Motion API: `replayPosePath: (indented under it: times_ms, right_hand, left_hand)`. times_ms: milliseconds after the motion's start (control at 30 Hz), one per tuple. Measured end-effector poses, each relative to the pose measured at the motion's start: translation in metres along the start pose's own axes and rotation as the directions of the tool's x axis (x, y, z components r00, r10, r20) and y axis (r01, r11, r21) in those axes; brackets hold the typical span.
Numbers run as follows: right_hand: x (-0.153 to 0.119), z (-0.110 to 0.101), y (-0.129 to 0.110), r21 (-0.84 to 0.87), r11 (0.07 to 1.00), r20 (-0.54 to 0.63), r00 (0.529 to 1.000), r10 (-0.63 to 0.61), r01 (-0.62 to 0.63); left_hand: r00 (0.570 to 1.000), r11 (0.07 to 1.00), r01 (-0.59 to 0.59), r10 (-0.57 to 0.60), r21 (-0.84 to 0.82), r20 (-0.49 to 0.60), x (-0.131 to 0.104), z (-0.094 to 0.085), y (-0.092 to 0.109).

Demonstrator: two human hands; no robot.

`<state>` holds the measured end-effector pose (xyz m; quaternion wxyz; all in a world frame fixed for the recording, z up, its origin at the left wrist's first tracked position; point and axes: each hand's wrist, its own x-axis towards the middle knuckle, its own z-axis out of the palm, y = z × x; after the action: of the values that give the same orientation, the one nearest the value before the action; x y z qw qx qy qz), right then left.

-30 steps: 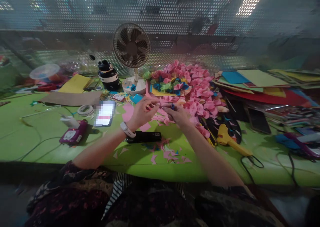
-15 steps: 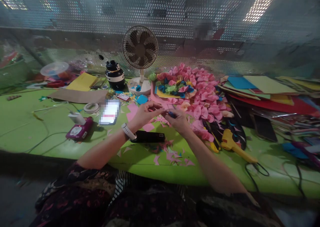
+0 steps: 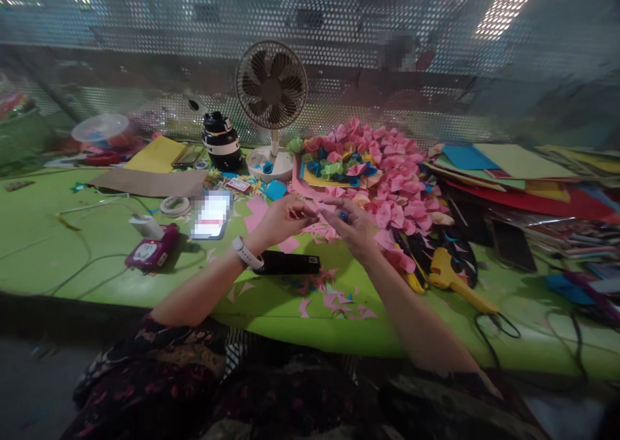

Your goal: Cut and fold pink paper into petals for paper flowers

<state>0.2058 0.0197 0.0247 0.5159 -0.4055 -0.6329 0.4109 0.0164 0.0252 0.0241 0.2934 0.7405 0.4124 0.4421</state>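
Observation:
My left hand [image 3: 289, 219], with a white watch [image 3: 247, 254] on its wrist, is closed with thumb and fingertips together; what they pinch is too small to make out. Facing it, my right hand [image 3: 352, 228] has its thumb and forefinger apart and stretched toward the left hand. A small blue thing [image 3: 343, 216] shows at the right hand's fingers, perhaps a ring. Both hands are just above pink paper scraps [image 3: 323, 233]. Beyond the right hand lies a large heap of folded pink paper flowers [image 3: 387, 168]. Below the left hand rests a black oblong object [image 3: 290, 263].
A fan [image 3: 272, 84] and a black bottle [image 3: 221, 141] stand at the back. Left are a lit phone [image 3: 212, 215], a tape roll [image 3: 175, 206] and a purple device [image 3: 152, 249]. Right are a yellow glue gun [image 3: 458, 282], scissors [image 3: 415, 280] and coloured paper sheets [image 3: 523, 162].
My right hand has shifted slightly right and its fingers have spread from a closed grip. The left hand stays near the same place. The view has tilted a little.

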Motion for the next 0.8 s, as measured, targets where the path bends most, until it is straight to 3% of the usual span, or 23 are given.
replayPosePath:
  times_ms: [167, 333, 467, 800]
  right_hand:
    - [-0.001, 0.006, 0.003, -0.022, 1.000, -0.018, 1.000, -0.023, 0.023]
    - [-0.001, 0.007, 0.007, 0.051, 0.999, -0.160, 0.987, 0.013, -0.005]
    - [0.000, 0.007, 0.010, 0.158, 0.987, -0.187, 0.981, 0.048, -0.018]
    - [0.003, 0.008, 0.014, 0.173, 0.984, -0.185, 0.980, 0.073, -0.040]
  left_hand:
    - [0.997, 0.999, -0.008, 0.005, 0.035, 0.078, 0.000, -0.001, 0.002]
    - [0.984, 0.978, 0.112, -0.085, -0.176, 0.154, -0.003, -0.002, -0.001]
    - [0.964, 0.904, 0.236, -0.172, -0.356, 0.202, -0.006, -0.002, -0.006]
    - [0.938, 0.812, 0.333, -0.234, -0.479, 0.257, -0.007, -0.002, -0.006]
